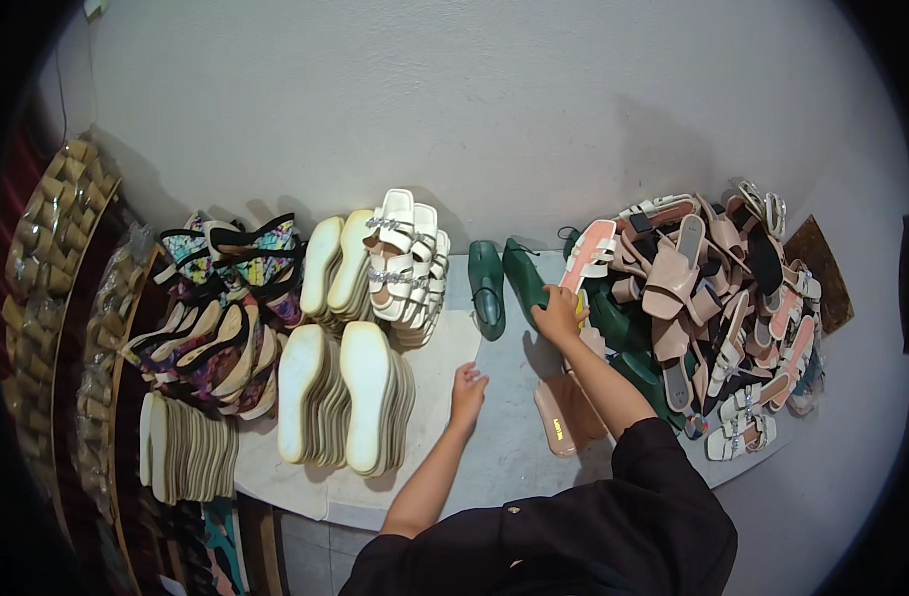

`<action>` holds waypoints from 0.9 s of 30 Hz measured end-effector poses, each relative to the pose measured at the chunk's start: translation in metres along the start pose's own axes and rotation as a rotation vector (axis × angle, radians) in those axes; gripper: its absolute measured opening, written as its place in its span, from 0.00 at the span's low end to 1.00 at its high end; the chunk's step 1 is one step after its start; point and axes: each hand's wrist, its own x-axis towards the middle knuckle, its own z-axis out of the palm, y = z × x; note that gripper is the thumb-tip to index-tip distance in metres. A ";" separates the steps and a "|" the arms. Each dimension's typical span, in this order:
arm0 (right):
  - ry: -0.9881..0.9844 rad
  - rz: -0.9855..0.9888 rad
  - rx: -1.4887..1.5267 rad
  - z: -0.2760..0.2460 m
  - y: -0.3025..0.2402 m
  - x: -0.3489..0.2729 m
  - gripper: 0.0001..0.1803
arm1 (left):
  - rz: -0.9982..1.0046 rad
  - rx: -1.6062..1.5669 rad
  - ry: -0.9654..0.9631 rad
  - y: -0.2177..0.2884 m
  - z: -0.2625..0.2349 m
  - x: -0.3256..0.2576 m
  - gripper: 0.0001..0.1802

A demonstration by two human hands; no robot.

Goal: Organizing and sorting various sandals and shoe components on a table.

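My right hand (559,316) rests on a dark green flat shoe (523,274) that stands on edge near the wall, fingers closed around its rear part. A second green flat shoe (487,288) stands just to its left. My left hand (467,385) lies flat on a white sheet (436,372) on the table, fingers apart, holding nothing, beside a stack of cream soles (343,409). A pair of pink soles (565,417) lies under my right forearm.
A loose heap of pink, white and green sandals (712,308) fills the right. White strappy sandals (407,263) stand by the wall. Patterned sandals (231,308) and thin cream insoles (181,447) sit at the left. The table's front edge (365,512) is near.
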 end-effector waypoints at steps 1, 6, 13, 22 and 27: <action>0.054 -0.058 -0.072 0.001 0.004 0.005 0.26 | 0.001 0.032 0.024 0.005 0.006 0.015 0.26; 0.099 -0.155 -0.251 0.014 0.008 0.032 0.31 | 0.064 0.499 0.101 0.023 0.032 0.086 0.48; 0.040 -0.233 -0.234 0.033 0.002 0.072 0.36 | -0.005 0.842 -0.002 0.044 0.058 0.123 0.43; 0.172 -0.288 -0.264 0.040 0.018 0.068 0.30 | 0.086 0.912 0.009 0.035 0.070 0.126 0.35; 0.141 -0.168 -0.268 0.030 0.027 0.058 0.29 | 0.250 1.096 -0.004 0.015 0.089 0.122 0.36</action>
